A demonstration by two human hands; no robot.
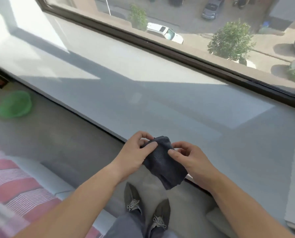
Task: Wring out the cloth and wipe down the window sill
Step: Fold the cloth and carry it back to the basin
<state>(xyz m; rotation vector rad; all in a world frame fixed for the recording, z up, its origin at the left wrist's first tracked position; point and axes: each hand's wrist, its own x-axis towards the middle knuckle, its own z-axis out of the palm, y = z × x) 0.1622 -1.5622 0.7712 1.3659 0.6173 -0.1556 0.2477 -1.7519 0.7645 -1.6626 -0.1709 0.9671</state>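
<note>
The cloth (163,164) was held between both hands over the near edge of the window sill (143,100), its long axis slanting from far-left to near-right (lower corner dangling free). The left hand (136,155) pinched its upper end and the right hand (191,160) its side; the sill's surface lay just ahead.

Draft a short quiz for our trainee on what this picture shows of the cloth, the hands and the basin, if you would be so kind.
1. True or false: the dark cloth lies spread flat on the window sill.
2. Where is the green basin? A on the sill; B on the floor, to the left; C in a hand.
3. Fill in: the cloth is pinched by ___ hands.
Key: 1 false, the left hand and the right hand hold it up by the sill's near edge; 2 B; 3 both.
</note>
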